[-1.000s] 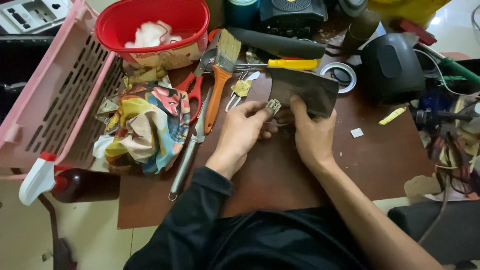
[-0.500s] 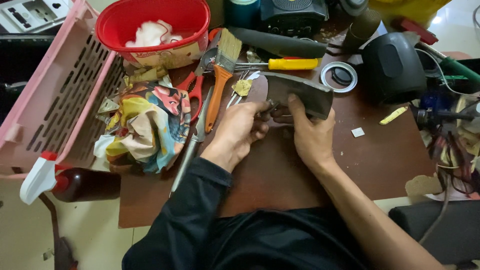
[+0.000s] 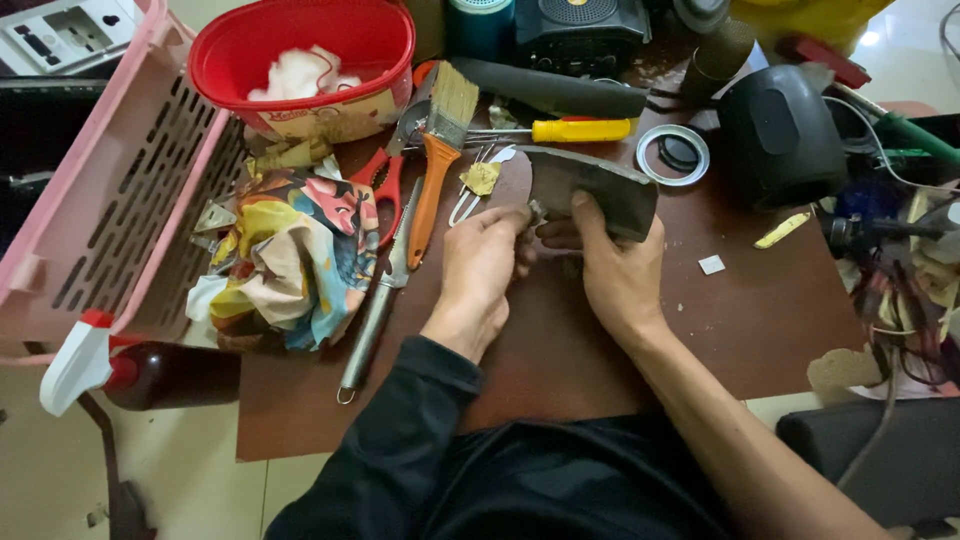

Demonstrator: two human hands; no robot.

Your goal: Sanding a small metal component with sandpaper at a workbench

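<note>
both hands grip one dark grey flat piece (image 3: 600, 190) that lies on the brown table (image 3: 760, 330), near its far middle part. right hand (image 3: 612, 275) presses on this piece from the near side: the thumb lies on top of its grey face and the other fingers curl under the near edge, so the hand is closed on it. left hand (image 3: 482, 268) comes from the left with the fingers bent together, and the fingertips pinch something small and pale at the left corner of the piece; what this small thing is, i cannot tell. the two hands are almost touching each other at the fingertips.

left forearm is in a black sleeve and goes diagonal from the body up to the right. right forearm is bare and goes diagonal up to the left, the wrist is straight.

just left of the left hand lie an orange-handled paintbrush (image 3: 437, 160) and a metal file (image 3: 378, 300), and further left a crumpled colourful cloth (image 3: 295, 255). behind the piece lies a yellow-handled screwdriver (image 3: 575, 130), and a red bowl (image 3: 300, 60) stands at the far left.
</note>
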